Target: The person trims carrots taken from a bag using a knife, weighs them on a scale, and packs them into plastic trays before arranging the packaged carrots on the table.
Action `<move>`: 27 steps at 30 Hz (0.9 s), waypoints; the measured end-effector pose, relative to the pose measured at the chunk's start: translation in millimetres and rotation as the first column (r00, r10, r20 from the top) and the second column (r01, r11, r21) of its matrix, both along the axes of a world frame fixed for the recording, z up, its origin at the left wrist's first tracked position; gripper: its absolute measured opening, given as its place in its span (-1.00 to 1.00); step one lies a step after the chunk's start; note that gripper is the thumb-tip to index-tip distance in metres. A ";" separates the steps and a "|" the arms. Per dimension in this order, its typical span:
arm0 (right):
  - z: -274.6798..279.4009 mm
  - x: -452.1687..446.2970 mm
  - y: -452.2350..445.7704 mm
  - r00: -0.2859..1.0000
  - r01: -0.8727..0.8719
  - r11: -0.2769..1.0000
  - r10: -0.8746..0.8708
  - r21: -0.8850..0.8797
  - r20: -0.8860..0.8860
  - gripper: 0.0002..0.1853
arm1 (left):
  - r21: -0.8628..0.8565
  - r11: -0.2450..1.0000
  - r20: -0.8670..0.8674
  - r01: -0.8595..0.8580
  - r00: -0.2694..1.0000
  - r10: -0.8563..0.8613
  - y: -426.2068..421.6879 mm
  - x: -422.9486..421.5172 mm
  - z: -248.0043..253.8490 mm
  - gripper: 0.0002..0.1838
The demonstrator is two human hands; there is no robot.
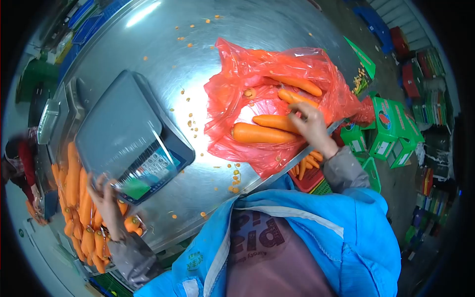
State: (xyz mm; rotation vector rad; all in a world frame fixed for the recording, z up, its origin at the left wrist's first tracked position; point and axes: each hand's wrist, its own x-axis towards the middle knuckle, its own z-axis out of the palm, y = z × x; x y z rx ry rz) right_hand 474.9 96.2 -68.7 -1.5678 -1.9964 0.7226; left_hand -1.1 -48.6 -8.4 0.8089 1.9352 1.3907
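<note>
My left hand point(108, 207) has its fingers apart at the near left corner of the grey digital scale point(118, 123), beside a heap of carrots point(74, 183). It overlaps some of those carrots, and I see none gripped in it. My right hand point(312, 129) hovers with loosely bent fingers over the thick end of a carrot point(272, 121) on a red plastic bag point(232, 99). A larger carrot point(262, 134) lies just in front of that one. Two more carrots point(302, 85) rest farther back on the bag. Any contact under the right fingertips is hidden.
Carrot slices point(236, 179) are scattered over the metal table point(193, 64). Small carrots fill a red basket point(309, 179) below the table's near edge. Green cartons point(386, 126) stand to the right. Another person point(24, 163) is at the far left.
</note>
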 end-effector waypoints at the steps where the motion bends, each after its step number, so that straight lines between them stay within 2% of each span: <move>1: -10.7 20.5 10.4 0.993 0.012 0.997 -0.022 0.081 0.120 -0.71 | -0.008 1.000 -0.005 0.007 1.000 -0.007 10.0 -15.9 -3.0 -0.42; 2: -21.6 35.6 18.1 0.971 0.012 0.987 -0.051 0.163 0.235 -0.66 | -0.011 1.000 -0.056 0.013 0.998 -0.014 18.7 -35.1 -10.2 -0.40; 3: -24.1 43.0 22.1 0.972 0.020 0.987 -0.056 0.158 0.228 -0.66 | -0.014 1.000 -0.108 0.021 0.994 -0.023 25.0 -56.0 -17.6 -0.38; 4: -25.6 48.9 25.7 0.918 -0.020 0.989 -0.039 0.145 0.395 -0.61 | -0.016 0.999 -0.116 0.029 0.993 -0.031 27.2 -83.2 -29.8 -0.38; 5: -26.3 53.5 30.0 0.834 -0.060 0.990 -0.020 0.126 0.551 -0.56 | -0.128 0.988 -0.486 0.082 0.864 -0.135 28.0 -110.9 -45.3 -0.36; 6: -27.0 56.0 34.3 0.837 -0.052 0.990 -0.027 0.129 0.546 -0.56 | -0.246 0.966 -0.765 0.086 0.594 -0.248 31.1 -122.3 -51.9 -0.35; 7: -27.6 57.1 37.6 0.824 -0.058 0.996 0.006 0.073 0.567 -0.54 | -0.275 0.961 -0.878 -0.003 0.408 -0.250 36.8 -102.0 -38.7 -0.32; 8: -27.9 58.8 39.4 0.809 -0.063 0.998 0.043 0.014 0.586 -0.51 | -0.277 0.961 -0.880 0.001 0.402 -0.254 42.6 -79.6 -27.7 -0.32; 10: -27.8 66.2 40.1 0.845 -0.053 0.999 0.043 0.004 0.533 -0.48 | -0.139 0.987 -0.873 0.080 0.461 -0.160 54.5 -32.0 -11.8 -0.40; 11: -25.8 69.4 43.7 0.874 -0.057 0.998 0.049 0.002 0.483 -0.46 | -0.078 0.989 -0.706 0.125 0.694 -0.143 60.1 -5.6 -8.4 -0.48; 12: -18.1 69.0 45.1 0.874 -0.063 0.998 0.052 0.007 0.484 -0.46 | -0.042 0.969 -0.595 0.243 0.773 -0.220 65.1 16.9 -6.1 -0.51; 13: -4.7 64.9 41.2 0.953 -0.037 0.999 0.043 -0.026 0.300 -0.45 | 0.009 0.936 -0.475 0.352 0.825 -0.306 70.3 42.3 -1.5 -0.53; 14: 9.6 59.0 36.9 0.994 -0.017 0.998 0.023 -0.065 0.104 -0.43 | -0.009 0.920 -0.428 0.392 0.830 -0.358 76.0 76.2 4.8 -0.59; 15: 25.1 49.6 35.0 1.000 -0.009 0.986 0.008 -0.168 -0.006 -0.42 | -0.017 0.878 -0.366 0.478 0.814 -0.451 82.9 107.2 8.0 -0.64; 16: 31.4 39.5 31.7 1.000 -0.021 0.987 0.020 -0.162 -0.008 -0.42 | -0.058 0.823 -0.230 0.565 0.795 -0.561 89.3 132.4 8.8 -0.65; 17: 36.5 28.9 28.0 0.987 -0.073 0.989 0.053 -0.128 -0.153 -0.44 | -0.073 0.769 -0.196 0.635 0.747 -0.635 95.2 153.1 2.6 -0.65; 18: 40.4 17.8 23.4 0.951 -0.124 0.988 0.093 -0.090 -0.295 -0.46 | 0.012 0.713 -0.127 0.701 0.708 -0.695 102.0 177.7 -6.6 -0.60; 19: 43.2 7.1 17.0 0.934 -0.154 0.970 0.081 -0.187 -0.348 -0.46 | 0.037 0.675 0.098 0.736 0.670 -0.736 107.8 207.6 1.3 -0.50; 20: 45.7 -4.5 9.7 0.915 -0.189 0.941 0.065 -0.280 -0.398 -0.47 | 0.190 0.652 0.183 0.734 0.625 -0.758 109.2 232.8 -3.0 -0.43; 21: 50.8 -18.4 1.7 0.876 -0.227 0.902 0.024 -0.367 -0.482 -0.49 | 0.337 0.657 0.343 0.674 0.562 -0.753 107.9 258.4 -6.8 -0.42; 22: 42.7 -28.9 -4.5 0.831 -0.297 0.914 0.104 -0.278 -0.546 -0.51 | 0.470 0.663 0.481 0.583 0.461 -0.746 107.0 270.8 -9.3 -0.40; 25: 50.1 -36.8 -11.1 0.775 -0.353 0.868 0.063 -0.348 -0.629 -0.56 | 0.395 0.670 0.518 0.629 0.449 -0.728 112.0 259.0 -11.4 -0.40; 26: 49.7 -29.8 -8.6 0.823 -0.340 0.903 0.151 -0.262 -0.548 -0.59 | 0.391 0.674 0.521 0.627 0.453 -0.724 109.2 257.0 -13.0 -0.40; 27: 50.1 -26.1 -6.7 0.863 -0.332 0.927 0.225 -0.172 -0.452 -0.62 | 0.352 0.704 0.470 0.617 0.534 -0.703 105.4 255.2 -15.3 -0.42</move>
